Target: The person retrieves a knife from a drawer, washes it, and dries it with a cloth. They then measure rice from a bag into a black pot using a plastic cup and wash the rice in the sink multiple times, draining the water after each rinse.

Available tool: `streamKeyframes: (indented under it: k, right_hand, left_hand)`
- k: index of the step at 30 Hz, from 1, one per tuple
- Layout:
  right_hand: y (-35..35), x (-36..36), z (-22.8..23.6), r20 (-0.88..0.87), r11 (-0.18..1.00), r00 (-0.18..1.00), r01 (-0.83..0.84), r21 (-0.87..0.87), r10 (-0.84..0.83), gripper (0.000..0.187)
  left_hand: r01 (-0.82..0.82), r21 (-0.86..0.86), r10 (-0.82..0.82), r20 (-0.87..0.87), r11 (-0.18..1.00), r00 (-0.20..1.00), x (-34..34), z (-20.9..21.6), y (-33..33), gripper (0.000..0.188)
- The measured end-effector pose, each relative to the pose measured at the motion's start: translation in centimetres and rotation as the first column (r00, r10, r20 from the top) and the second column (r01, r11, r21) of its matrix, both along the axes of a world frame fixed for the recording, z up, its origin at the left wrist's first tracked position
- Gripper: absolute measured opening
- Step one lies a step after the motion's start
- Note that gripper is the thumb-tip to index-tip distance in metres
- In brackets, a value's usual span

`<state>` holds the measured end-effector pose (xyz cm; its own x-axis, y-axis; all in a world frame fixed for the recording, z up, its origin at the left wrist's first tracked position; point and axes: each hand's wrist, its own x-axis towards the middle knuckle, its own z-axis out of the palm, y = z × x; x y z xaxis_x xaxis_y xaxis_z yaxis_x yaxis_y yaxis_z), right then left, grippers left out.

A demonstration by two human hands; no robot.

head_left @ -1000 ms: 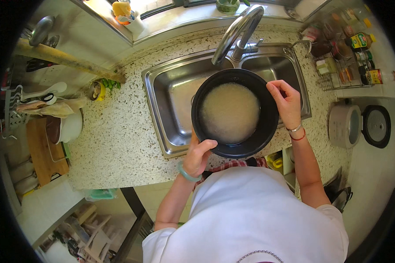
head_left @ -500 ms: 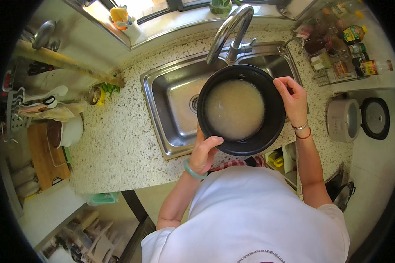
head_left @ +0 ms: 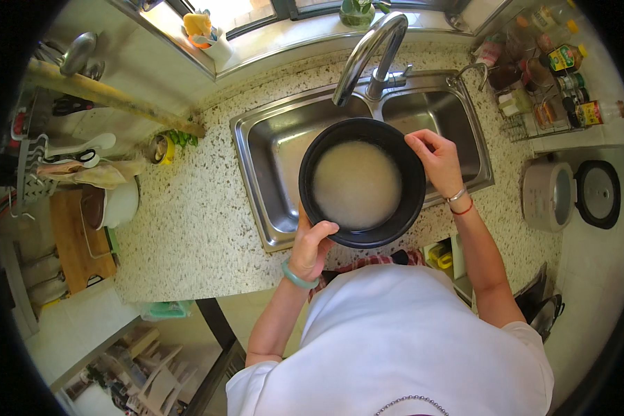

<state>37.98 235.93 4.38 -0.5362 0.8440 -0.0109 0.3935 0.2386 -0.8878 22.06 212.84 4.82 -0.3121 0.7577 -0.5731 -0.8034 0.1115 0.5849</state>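
Note:
A round black rice cooker pot [head_left: 408, 201] is held in the air over the front of the sink, between my two hands. Cloudy, pale liquid with what looks like rice [head_left: 357, 186] fills its bottom. My left hand [head_left: 313, 247], below a green bangle, grips the near left rim with the thumb on top; its other fingers are hidden under the pot. On the far right rim, my right hand [head_left: 437, 161] is closed with thumb and fingers pinching the edge.
Behind the pot lies a double steel sink [head_left: 279, 149] with a tall curved faucet [head_left: 371, 52]. An open rice cooker [head_left: 548, 195] stands at the right, below a rack of bottles [head_left: 544, 111]. Leftward are a wooden cutting board [head_left: 82, 236], a white pot [head_left: 121, 204] and a yellow can [head_left: 161, 149].
Both hands have brought the pot a little left and nearer to me, uncovering more of the right basin. The grip on it stays the same.

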Motion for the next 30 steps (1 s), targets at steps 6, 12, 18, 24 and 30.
streamKeyframes:
  k: [6, 12, 18, 24, 30]
  right_hand:
    - [3.3, -1.9, -2.3, -0.108, 0.97, 0.993, 0.023, -0.241, -0.051, 0.026]
    - [10.9, -4.6, -5.7, -0.057, 0.962, 0.97, 0.224, -0.156, -0.235, 0.034]
    - [16.7, -7.0, -8.5, 0.278, 0.955, 0.919, 0.295, -0.019, -0.279, 0.045]
    - [18.8, -6.7, -10.3, 0.399, 0.96, 0.873, 0.249, 0.131, -0.281, 0.047]
    - [19.7, -6.2, -10.9, 0.452, 0.932, 0.827, 0.218, 0.288, -0.334, 0.047]
  left_hand:
    - [-0.076, 0.006, 0.075, 0.051, 0.997, 0.996, -0.5, -2.4, 0.7, 0.056]
    - [-0.138, 0.029, 0.138, 0.006, 0.99, 0.99, -2.0, -4.3, 2.3, 0.054]
    - [-0.177, 0.023, 0.177, 0.013, 0.984, 0.984, -3.2, -4.4, 4.2, 0.052]
    - [-0.19, 0.027, 0.19, 0.015, 0.981, 0.982, -4.0, -4.7, 5.7, 0.051]
    - [-0.211, 0.03, 0.21, 0.021, 0.977, 0.977, -4.0, -4.9, 6.5, 0.049]
